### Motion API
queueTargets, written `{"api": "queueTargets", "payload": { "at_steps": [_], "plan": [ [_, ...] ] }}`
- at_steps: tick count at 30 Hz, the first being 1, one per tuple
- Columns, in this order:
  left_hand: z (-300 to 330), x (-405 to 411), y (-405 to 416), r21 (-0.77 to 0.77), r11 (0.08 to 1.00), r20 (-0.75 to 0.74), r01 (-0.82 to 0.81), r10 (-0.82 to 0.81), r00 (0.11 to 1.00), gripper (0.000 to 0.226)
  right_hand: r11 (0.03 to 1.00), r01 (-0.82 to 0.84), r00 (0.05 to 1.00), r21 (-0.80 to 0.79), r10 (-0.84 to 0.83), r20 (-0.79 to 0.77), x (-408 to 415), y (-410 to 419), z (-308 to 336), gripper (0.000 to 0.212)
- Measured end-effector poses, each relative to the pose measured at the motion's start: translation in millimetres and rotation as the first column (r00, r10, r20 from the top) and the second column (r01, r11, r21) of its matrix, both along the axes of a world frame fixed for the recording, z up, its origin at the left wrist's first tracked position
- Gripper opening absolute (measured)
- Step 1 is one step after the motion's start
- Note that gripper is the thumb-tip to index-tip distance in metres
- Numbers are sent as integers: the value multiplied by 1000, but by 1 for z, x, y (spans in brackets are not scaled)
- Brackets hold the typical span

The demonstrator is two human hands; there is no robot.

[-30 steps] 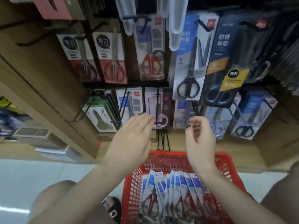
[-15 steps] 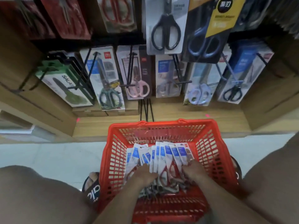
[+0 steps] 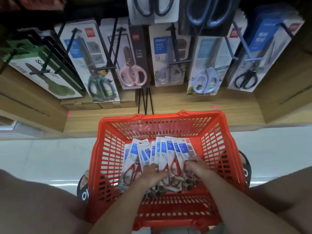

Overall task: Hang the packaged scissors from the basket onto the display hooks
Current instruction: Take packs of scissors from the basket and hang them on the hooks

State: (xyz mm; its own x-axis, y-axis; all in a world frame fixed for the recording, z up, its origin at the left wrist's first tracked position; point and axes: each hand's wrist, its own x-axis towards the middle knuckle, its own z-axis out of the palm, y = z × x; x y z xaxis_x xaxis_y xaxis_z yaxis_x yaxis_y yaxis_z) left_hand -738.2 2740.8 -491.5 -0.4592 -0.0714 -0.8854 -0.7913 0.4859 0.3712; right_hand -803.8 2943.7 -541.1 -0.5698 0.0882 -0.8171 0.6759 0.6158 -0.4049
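A red plastic basket [image 3: 168, 115] stands on the floor between my knees. Inside it, several packaged scissors [image 3: 164, 149] with white-and-blue cards and red handles stand fanned out. My left hand [image 3: 152, 175] lies on the middle packs, fingers spread over them. My right hand [image 3: 197, 168] curls its fingers around the rightmost pack. Above the basket, black display hooks [image 3: 179, 62] stick out of the wooden rack, most carrying other scissor packs. A bare black wire hook [image 3: 146, 102] hangs just over the basket's far rim.
Hung packs fill the rack: pink-handled scissors [image 3: 132, 76], green-handled scissors [image 3: 99, 86], light blue scissors [image 3: 205, 81], black scissors [image 3: 245, 80]. A wooden ledge [image 3: 185, 105] runs under them. My sandalled foot [image 3: 83, 188] is left of the basket on the pale floor.
A second ago both hands were up at the hooks. They have dropped into the basket onto the packs, and my view has tilted down with them.
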Motion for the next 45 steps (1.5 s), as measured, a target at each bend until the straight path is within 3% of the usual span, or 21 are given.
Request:
{"api": "queueTargets", "payload": {
  "at_steps": [6, 12, 16, 18, 22, 25, 28, 30, 33, 37, 45],
  "plan": [
    [-8, -1, 3, 31, 999, 36, -25, 24, 999, 81, 998, 55, 998, -11, -55, -5, 7, 6, -1, 15],
    [-9, 4, 8, 95, 987, 40, -132, 129, 991, 57, 981, 158, 987, -113, -154, 48, 14, 14, -1, 54],
    [-8, 4, 10, 121, 974, 29, -189, 187, 982, 34, 975, 161, 981, -153, -142, 130, 12, 16, 5, 46],
    [-10, 4, 10, 114, 974, 14, -196, 196, 981, 38, 965, 178, 975, -194, -145, 170, 12, 11, 8, 43],
    [-14, 4, 14, 103, 969, 8, -225, 225, 974, 65, 941, 145, 973, -307, -78, 218, 15, -6, 10, 38],
    [-16, 8, 16, 126, 948, -33, -291, 297, 954, 70, 945, 114, 977, -305, -51, 208, 17, -14, 7, 59],
    [-15, 12, 16, 141, 945, -70, -295, 306, 949, 54, 954, 76, 985, -291, -26, 171, 16, -20, 8, 78],
    [-12, 14, 15, 135, 952, -97, -276, 290, 952, 57, 949, 76, 981, -307, -16, 192, 15, -23, 11, 72],
    [-11, 13, 11, 150, 943, -131, -297, 317, 939, 84, 916, 106, 972, -387, -13, 234, 13, -27, 23, 39],
    [-5, 14, 3, 98, 941, -156, -325, 337, 929, 99, 877, 167, 970, -450, -64, 236, 17, -37, 41, 35],
    [48, 24, -25, 194, 830, -224, -522, 556, 801, 50, 788, 196, 976, -584, -98, 196, 26, -60, 76, 49]
  ]
}}
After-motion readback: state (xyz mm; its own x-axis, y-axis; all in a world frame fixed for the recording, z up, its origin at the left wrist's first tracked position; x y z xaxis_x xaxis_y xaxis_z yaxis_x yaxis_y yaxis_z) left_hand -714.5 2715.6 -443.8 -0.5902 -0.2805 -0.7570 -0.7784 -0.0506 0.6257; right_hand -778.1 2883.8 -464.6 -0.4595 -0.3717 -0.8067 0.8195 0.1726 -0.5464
